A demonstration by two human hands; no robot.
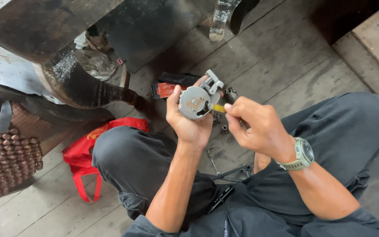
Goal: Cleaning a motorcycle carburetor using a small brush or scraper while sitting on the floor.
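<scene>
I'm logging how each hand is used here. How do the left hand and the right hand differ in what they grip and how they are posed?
The left hand cups a round grey metal part in its palm, fingers wrapped behind it; the right hand pinches a thin yellow-tipped tool at its fingertips, pointed at that part. The right wrist wears a pale green watch; the left wrist is bare. Both are raised over the lap, above the plank floor.

A flat, oblong orange-red package (pixel 166 90) with dark ends lies on the wooden floor (pixel 286 57), just behind the raised left hand (pixel 189 125), partly hidden by it. A red carrier bag (pixel 86 151) with yellow print and loop handles slumps on the floor beside the person's left knee.
</scene>
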